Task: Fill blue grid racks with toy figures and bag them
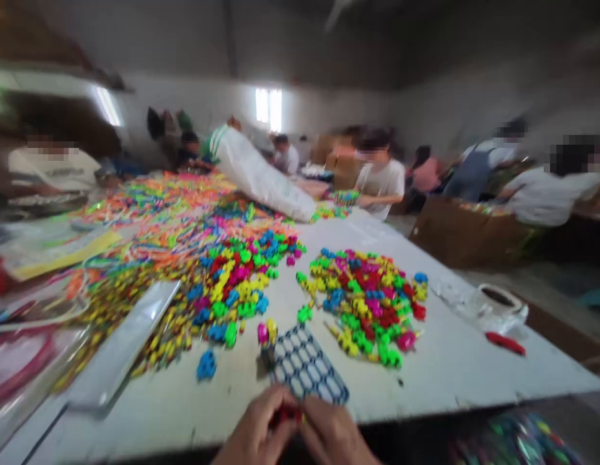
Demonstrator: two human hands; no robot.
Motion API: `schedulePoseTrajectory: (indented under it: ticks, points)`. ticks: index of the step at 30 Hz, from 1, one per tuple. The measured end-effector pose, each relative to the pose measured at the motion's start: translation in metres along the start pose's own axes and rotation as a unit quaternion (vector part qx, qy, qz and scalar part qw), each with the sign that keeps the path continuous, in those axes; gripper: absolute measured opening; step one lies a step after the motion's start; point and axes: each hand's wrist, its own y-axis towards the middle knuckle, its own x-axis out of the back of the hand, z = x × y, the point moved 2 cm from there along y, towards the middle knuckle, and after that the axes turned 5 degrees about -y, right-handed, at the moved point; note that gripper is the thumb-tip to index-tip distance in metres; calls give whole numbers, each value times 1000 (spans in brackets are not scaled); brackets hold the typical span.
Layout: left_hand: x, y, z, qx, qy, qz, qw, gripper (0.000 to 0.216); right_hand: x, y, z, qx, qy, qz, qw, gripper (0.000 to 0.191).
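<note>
At the table's front edge my left hand (256, 423) and my right hand (331, 429) meet, fingers closed in a pinch. Between them shows a small red plastic piece (286, 414), mostly covered by fingers. A speck of yellow sits at my right fingertips, too small to name. Just beyond my hands lies a dark lattice rack (312, 365) with rows of rounded openings. Pink and yellow pieces (267, 332) stand by its far left corner. A lone blue plastic piece (206, 365) lies left of the rack.
A mixed heap of coloured plastic pieces (367, 294) lies right, another (236, 278) left. Small yellow sticks (159, 336) spread around a long flat grey-white bar (130, 342). A white sack (261, 171) lies farther back. Tape (499, 296) and a red-handled tool (506, 343) lie right. Several people sit around.
</note>
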Motion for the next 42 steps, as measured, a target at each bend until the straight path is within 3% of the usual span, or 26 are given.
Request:
schedulePoseTrajectory:
  ticks: [5,12,16,21,23,26,28,31,35,42]
  points:
    - [-4,4,23,-56,82,33,995,12,-23,-12,-20,6,33,-28,999,23]
    - [0,10,21,-42,77,40,995,16,-21,-3,-19,37,10,-44,998,25]
    - [8,20,26,-21,53,28,998,17,-16,6,-21,21,-10,-6,1000,21]
    - [13,21,38,23,10,-7,1000,52,-1,15,-35,56,-39,27,997,19]
    - [19,23,49,16,1,-62,998,60,1,22,-51,36,2,16,999,23]
    - [36,38,70,-26,22,-234,972,43,-3,40,-85,-35,100,-37,994,30]
    - [45,57,83,-56,58,-294,952,35,-10,56,-106,-85,155,-79,981,34]
    - [48,93,96,-75,98,-275,953,30,-25,79,-122,-126,211,-94,965,36]
    - [50,126,104,-79,105,-250,959,19,-37,91,-122,-164,255,-67,950,34]
    - [64,133,111,-77,100,-186,974,16,-52,76,-107,-212,259,-87,938,33]
